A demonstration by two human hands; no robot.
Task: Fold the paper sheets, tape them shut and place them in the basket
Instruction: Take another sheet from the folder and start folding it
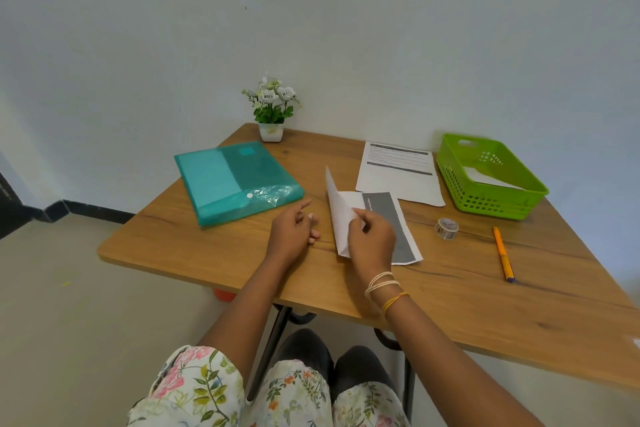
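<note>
Table [450, 305] of light wood stands against a plain pale wall [346, 28].

the right hand [371, 236] pinches the raised left flap of a partly folded paper sheet [388, 218] on the wooden table [450, 305]. the left hand [294, 230] rests loosely curled just left of it. farther right lie a flat sheet [400, 177], a tape roll [446, 228], a pen [503, 254] and a green basket [491, 204] holding folded paper [491, 178].
</note>
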